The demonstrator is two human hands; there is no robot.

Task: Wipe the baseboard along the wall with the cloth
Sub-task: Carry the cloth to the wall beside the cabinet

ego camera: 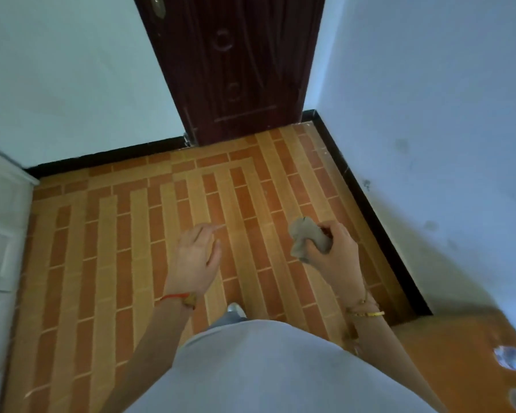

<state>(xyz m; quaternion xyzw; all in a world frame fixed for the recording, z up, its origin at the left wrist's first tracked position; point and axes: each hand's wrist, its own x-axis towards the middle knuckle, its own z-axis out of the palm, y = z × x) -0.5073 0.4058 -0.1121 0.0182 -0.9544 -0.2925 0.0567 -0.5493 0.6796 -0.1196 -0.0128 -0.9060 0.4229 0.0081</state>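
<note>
Standing view down into a room corner. Two pale walls: the far wall (pixel 72 84), broken by one dark red-brown panelled door (pixel 236 70), and the right-hand wall (pixel 429 114), marked with a few dark smudges. The floor (pixel 131 234) is laid in orange and tan brick-pattern tile. One black baseboard (pixel 367 210) runs along the foot of the right-hand wall from the corner by the door toward the viewer; a second black run (pixel 108 156) lies under the far wall, left of the door. A white panelled cabinet (pixel 0 234) closes the left edge, and an orange surface (pixel 459 353) bearing pale, blurred objects that cannot be identified fills the lower right. The person's grey garment (pixel 265 368) occupies the bottom centre, with one shoe tip (pixel 234 308) just beyond it. Two hands are raised over the floor, well apart from every wall. The right hand (pixel 334 251) is closed around one bunched grey-brown cloth (pixel 309 239), wadded into a pad, probably so it can be pressed along the narrow strip; it is the hand nearer the right-hand baseboard, which suggests that run is the target. The left hand (pixel 197 254) is empty, fingers loosely extended and narrow, likely free for balance when crouching. The cloth touches no baseboard; judged from this, wiping has not begun. Each wrist carries thin bracelets.
</note>
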